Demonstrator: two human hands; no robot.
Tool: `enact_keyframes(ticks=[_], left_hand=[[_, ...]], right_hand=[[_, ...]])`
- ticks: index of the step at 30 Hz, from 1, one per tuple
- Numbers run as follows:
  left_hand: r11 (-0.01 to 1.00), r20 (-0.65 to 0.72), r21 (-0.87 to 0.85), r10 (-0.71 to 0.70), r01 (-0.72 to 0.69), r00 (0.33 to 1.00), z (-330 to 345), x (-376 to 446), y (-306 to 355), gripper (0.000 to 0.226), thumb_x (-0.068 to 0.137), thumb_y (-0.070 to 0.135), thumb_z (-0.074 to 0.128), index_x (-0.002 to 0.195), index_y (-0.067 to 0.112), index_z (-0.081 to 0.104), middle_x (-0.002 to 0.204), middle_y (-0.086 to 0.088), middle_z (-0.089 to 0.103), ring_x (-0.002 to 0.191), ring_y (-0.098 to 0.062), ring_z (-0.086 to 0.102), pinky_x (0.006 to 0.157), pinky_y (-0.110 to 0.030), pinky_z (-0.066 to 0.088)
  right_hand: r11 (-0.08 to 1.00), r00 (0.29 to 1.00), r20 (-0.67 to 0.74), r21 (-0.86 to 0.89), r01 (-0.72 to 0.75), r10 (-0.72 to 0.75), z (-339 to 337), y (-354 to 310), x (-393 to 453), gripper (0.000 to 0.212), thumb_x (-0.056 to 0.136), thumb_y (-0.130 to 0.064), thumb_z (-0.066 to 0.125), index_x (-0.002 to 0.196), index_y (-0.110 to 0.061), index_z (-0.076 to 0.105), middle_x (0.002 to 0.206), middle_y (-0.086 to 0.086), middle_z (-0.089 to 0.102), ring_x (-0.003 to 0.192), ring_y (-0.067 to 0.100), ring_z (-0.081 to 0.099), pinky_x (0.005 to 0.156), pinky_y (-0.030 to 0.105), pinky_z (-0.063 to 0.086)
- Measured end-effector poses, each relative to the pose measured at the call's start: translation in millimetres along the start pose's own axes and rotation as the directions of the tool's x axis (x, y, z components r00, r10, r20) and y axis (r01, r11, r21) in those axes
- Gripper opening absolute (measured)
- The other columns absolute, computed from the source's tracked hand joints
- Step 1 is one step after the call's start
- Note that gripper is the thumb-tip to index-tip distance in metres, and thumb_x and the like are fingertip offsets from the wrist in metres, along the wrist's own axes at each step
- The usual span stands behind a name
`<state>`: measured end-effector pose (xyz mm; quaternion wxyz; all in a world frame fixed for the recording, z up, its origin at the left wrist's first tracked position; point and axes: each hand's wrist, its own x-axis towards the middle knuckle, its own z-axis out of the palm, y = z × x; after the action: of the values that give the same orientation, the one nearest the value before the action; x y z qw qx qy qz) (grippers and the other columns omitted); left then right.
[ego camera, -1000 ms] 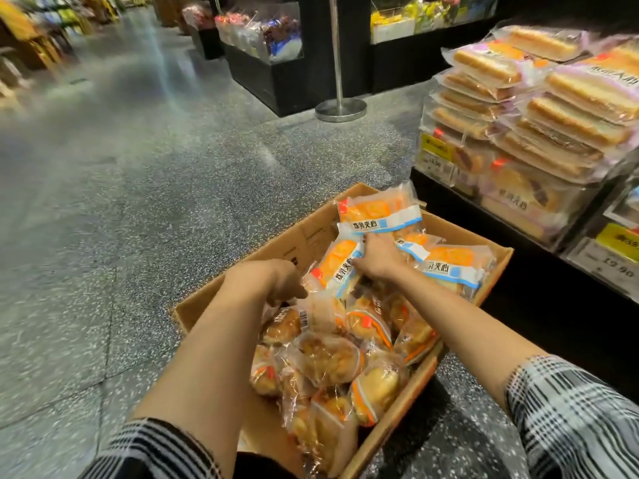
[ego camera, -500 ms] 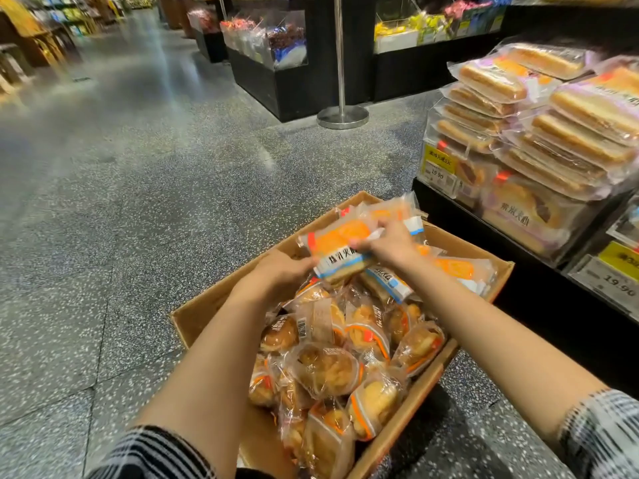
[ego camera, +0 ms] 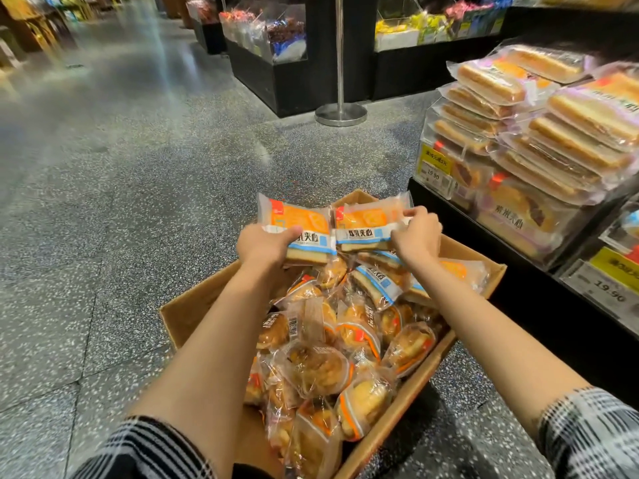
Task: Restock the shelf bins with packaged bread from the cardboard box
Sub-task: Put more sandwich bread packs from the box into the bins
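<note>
An open cardboard box (ego camera: pixel 193 305) on the floor is full of packaged bread and buns. My left hand (ego camera: pixel 266 242) grips one orange-and-blue bread packet (ego camera: pixel 304 226) above the box's far end. Right beside it, my right hand (ego camera: pixel 416 235) pinches a second packet of the same kind (ego camera: pixel 366 221) by its right edge. Both packets are lifted clear of the pile and sit side by side. More orange-and-blue packets (ego camera: pixel 375 283) lie at the far end of the box, and round buns (ego camera: pixel 318 369) fill the near part.
To the right stands a black shelf with clear bins (ego camera: pixel 518 216) stacked high with long bread packets (ego camera: pixel 581 146) and yellow price tags (ego camera: pixel 434 164). A steel stanchion base (ego camera: pixel 340 114) and dark candy displays (ego camera: pixel 276 60) stand beyond. Speckled floor stretches left.
Both hands went from reaching among the packets in the box to each lifting one orange-and-blue packet up above it. The view has tilted up slightly.
</note>
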<state>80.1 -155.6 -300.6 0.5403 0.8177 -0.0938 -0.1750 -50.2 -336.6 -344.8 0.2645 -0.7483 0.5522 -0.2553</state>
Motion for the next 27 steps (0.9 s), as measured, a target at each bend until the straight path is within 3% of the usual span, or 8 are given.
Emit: enact_keyframes(ticks=[3, 5, 10, 13, 16, 21, 24, 27], left_hand=[[0.996, -0.016, -0.045, -0.076, 0.076, 0.997, -2, 5, -7, 0.045, 0.070, 0.029, 0.084, 0.102, 0.002, 0.066, 0.103, -0.013, 0.069, 0.093, -0.029, 0.067, 0.086, -0.043, 0.055], [0.989, -0.009, -0.101, -0.109, 0.107, 0.994, 0, 8, -9, 0.043, 0.067, 0.028, 0.086, 0.096, 0.005, 0.065, 0.102, -0.014, 0.070, 0.092, -0.029, 0.068, 0.085, -0.044, 0.056], [0.983, 0.028, -0.098, -0.154, 0.156, 0.988, 5, 8, -12, 0.055, 0.059, 0.024, 0.091, 0.102, 0.000, 0.066, 0.101, -0.016, 0.070, 0.088, -0.030, 0.069, 0.079, -0.047, 0.058], [0.985, 0.035, -0.079, -0.153, 0.156, 0.988, 6, 5, -11, 0.049, 0.061, 0.019, 0.089, 0.097, -0.001, 0.063, 0.100, -0.016, 0.069, 0.086, -0.030, 0.068, 0.078, -0.045, 0.058], [0.990, 0.018, -0.071, -0.122, 0.123, 0.992, 4, -2, -9, 0.035, 0.068, 0.017, 0.085, 0.087, 0.007, 0.058, 0.096, -0.013, 0.066, 0.084, -0.028, 0.066, 0.078, -0.040, 0.056], [0.975, -0.016, -0.169, -0.150, 0.145, 0.989, 8, -8, -5, 0.033, 0.072, 0.020, 0.083, 0.089, 0.010, 0.056, 0.095, -0.011, 0.066, 0.086, -0.030, 0.067, 0.078, -0.041, 0.057], [0.930, 0.046, -0.307, -0.199, 0.203, 0.979, 18, -13, -2, 0.031, 0.075, 0.017, 0.080, 0.088, 0.008, 0.054, 0.104, -0.019, 0.069, 0.089, -0.034, 0.069, 0.081, -0.049, 0.057], [0.872, 0.125, -0.439, -0.177, 0.214, 0.976, 37, -22, 7, 0.023, 0.082, 0.011, 0.074, 0.082, 0.011, 0.051, 0.108, -0.018, 0.067, 0.086, -0.031, 0.068, 0.072, -0.049, 0.059]], right_hand=[[1.000, 0.994, 0.108, -0.030, -0.008, 0.012, 16, 11, 3, 0.051, 0.078, -0.023, 0.076, 0.121, -0.008, 0.053, 0.125, 0.015, 0.056, 0.120, 0.033, 0.049, 0.094, 0.040, 0.043], [1.000, 0.991, 0.130, 0.025, -0.017, 0.013, 24, 12, 3, 0.048, 0.077, -0.026, 0.078, 0.114, -0.008, 0.053, 0.119, 0.014, 0.062, 0.115, 0.033, 0.054, 0.089, 0.039, 0.044], [0.999, 0.998, 0.047, -0.013, -0.039, 0.039, 38, 12, 6, 0.044, 0.082, -0.038, 0.071, 0.109, -0.007, 0.056, 0.116, 0.017, 0.062, 0.112, 0.036, 0.054, 0.090, 0.040, 0.043], [0.999, 0.999, 0.010, -0.016, -0.041, 0.041, 35, 12, 10, 0.036, 0.086, -0.037, 0.065, 0.107, -0.007, 0.062, 0.115, 0.018, 0.062, 0.110, 0.037, 0.055, 0.087, 0.039, 0.044], [0.996, 1.000, 0.028, 0.084, -0.013, 0.011, 27, 15, 11, 0.012, 0.083, -0.028, 0.066, 0.082, -0.017, 0.062, 0.097, 0.013, 0.066, 0.098, 0.034, 0.060, 0.075, 0.035, 0.043], [0.979, 0.993, 0.109, 0.204, 0.029, -0.052, 5, 2, 11, 0.034, 0.086, -0.016, 0.060, 0.062, -0.016, 0.036, 0.065, 0.003, 0.046, 0.075, 0.025, 0.046, 0.061, 0.031, 0.024], [0.981, 0.994, 0.073, 0.186, 0.062, -0.077, -24, -7, 11, 0.038, 0.088, -0.013, 0.056, 0.062, -0.016, 0.030, 0.071, 0.006, 0.045, 0.077, 0.023, 0.042, 0.059, 0.031, 0.017], [0.977, 0.997, 0.048, 0.207, 0.042, -0.053, -59, -5, 15, 0.037, 0.091, -0.016, 0.055, 0.063, -0.016, 0.031, 0.081, 0.009, 0.048, 0.080, 0.022, 0.043, 0.062, 0.030, 0.024]])
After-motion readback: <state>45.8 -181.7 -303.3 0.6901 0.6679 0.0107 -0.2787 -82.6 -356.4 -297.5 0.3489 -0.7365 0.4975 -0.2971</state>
